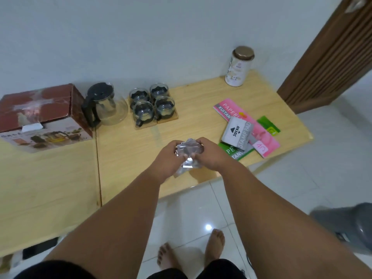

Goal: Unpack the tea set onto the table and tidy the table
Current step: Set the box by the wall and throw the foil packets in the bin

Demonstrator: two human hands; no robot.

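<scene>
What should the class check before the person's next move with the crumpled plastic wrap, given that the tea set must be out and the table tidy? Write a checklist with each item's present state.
1. Plastic wrap gripped by both the left hand and the right hand: ok.
2. Teapot out of the box, upright on the table: ok.
3. Four glass cups set on their wooden coasters: ok.
4. Box emptied: cannot tell, it is closed.
5. Stationery pile tidied: not ok, booklets and stamp pad box overlap loosely.
6. Bin for the wrap within reach: cannot tell.
</scene>
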